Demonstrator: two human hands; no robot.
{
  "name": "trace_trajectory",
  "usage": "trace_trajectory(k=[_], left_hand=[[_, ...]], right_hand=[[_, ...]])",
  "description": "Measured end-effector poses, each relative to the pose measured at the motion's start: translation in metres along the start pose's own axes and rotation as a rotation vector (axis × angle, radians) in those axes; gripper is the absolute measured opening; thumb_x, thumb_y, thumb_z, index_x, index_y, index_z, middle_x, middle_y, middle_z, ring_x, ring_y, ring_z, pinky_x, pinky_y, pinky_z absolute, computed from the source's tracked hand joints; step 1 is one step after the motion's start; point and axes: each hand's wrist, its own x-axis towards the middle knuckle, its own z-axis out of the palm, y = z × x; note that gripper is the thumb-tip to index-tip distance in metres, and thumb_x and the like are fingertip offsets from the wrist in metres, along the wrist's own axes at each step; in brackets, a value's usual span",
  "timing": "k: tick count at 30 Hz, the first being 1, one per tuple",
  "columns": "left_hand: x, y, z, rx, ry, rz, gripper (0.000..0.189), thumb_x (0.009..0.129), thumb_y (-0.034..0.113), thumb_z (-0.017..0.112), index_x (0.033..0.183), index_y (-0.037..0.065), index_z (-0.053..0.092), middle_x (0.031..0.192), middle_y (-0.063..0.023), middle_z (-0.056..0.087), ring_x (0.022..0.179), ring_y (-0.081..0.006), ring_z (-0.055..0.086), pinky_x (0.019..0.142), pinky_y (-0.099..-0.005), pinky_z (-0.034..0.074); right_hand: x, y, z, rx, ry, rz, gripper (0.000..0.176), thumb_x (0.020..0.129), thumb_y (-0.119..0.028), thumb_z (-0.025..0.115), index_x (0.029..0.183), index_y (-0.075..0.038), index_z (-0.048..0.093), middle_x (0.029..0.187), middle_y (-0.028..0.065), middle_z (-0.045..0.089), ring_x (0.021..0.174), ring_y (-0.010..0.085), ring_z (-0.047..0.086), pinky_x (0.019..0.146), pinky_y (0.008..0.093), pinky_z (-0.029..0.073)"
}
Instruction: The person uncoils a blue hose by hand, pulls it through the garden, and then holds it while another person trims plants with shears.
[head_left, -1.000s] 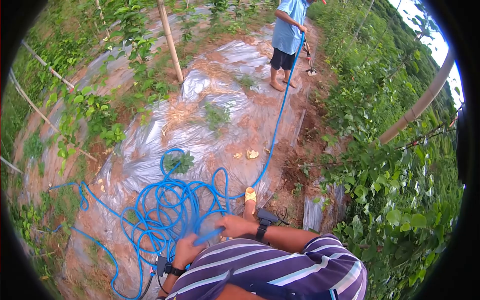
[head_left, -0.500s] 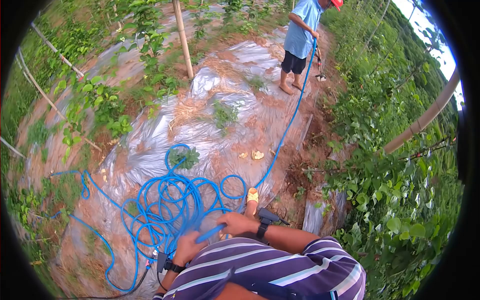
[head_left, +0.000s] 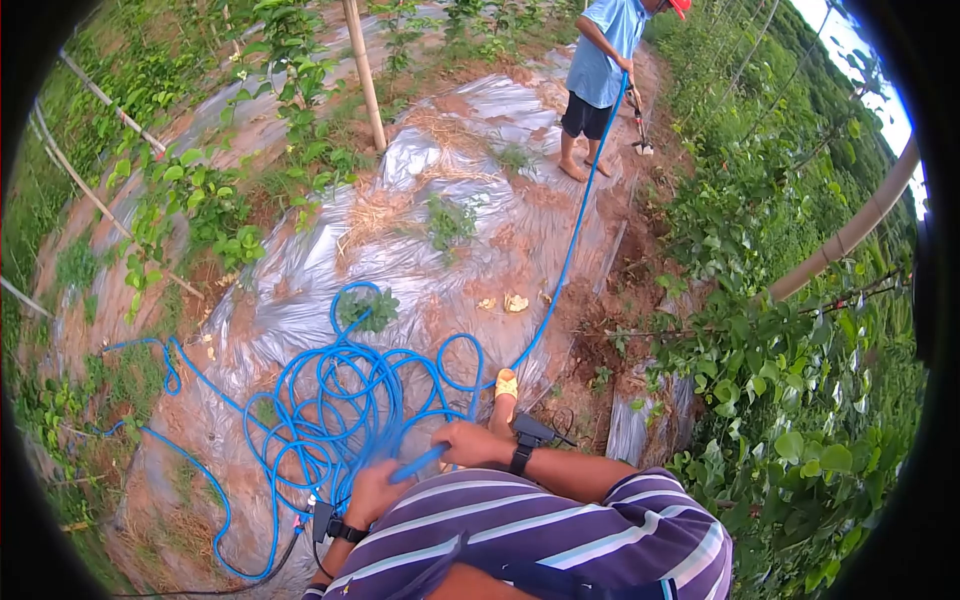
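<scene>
A long blue hose [head_left: 345, 400] lies in a loose heap of loops on the ground in front of me. Close to my striped shirt, my left hand [head_left: 377, 490] is closed round one stretch of it. My right hand [head_left: 468, 444] grips the same stretch a short way to the right, so a straight piece runs between the two fists. Part of the hose beside my left hand is smeared by motion. From the heap the hose passes my foot [head_left: 505, 392] and reaches up to another person [head_left: 603, 60], who holds it further along the row.
Crumpled silver plastic sheeting [head_left: 330, 250] covers the soil, with straw [head_left: 375, 220] on it. A wooden post [head_left: 366, 75] stands ahead. Dense leafy plants [head_left: 800, 430] line the right side, where a pole [head_left: 850, 235] leans. Weeds and stakes are on the left.
The hose stretch running to the other person has shifted slightly left. That person has moved a little. Both my hands keep their hold in nearly the same place.
</scene>
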Motion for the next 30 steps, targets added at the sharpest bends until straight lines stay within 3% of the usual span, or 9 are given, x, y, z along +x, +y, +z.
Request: trace_trajectory(k=[17, 30], left_hand=[[0.007, -0.006, 0.005, 0.054, -0.003, 0.006, 0.033, 0.079, 0.034, 0.079, 0.081, 0.004, 0.065, 0.076, -0.0201, 0.065, 0.071, -0.0405, 0.063, 0.062, -0.0464, 0.048], [0.002, 0.005, 0.005, 0.059, -0.006, -0.006, 0.030, 0.079, 0.033, 0.078, 0.086, 0.005, 0.068, 0.080, -0.0211, 0.067, 0.076, -0.0418, 0.065, 0.065, -0.0474, 0.050]], right_hand=[[-0.001, -0.001, -0.005, 0.030, 0.049, -0.053, 0.017, 0.070, -0.011, 0.067, 0.084, -0.003, 0.062, 0.080, 0.0188, 0.064, 0.081, 0.0400, 0.064, 0.070, 0.0502, 0.047], [-0.005, -0.001, -0.005, 0.007, 0.001, -0.013, 0.015, 0.075, -0.010, 0.067, 0.089, -0.004, 0.068, 0.084, 0.0169, 0.065, 0.084, 0.0371, 0.065, 0.072, 0.0469, 0.049]])
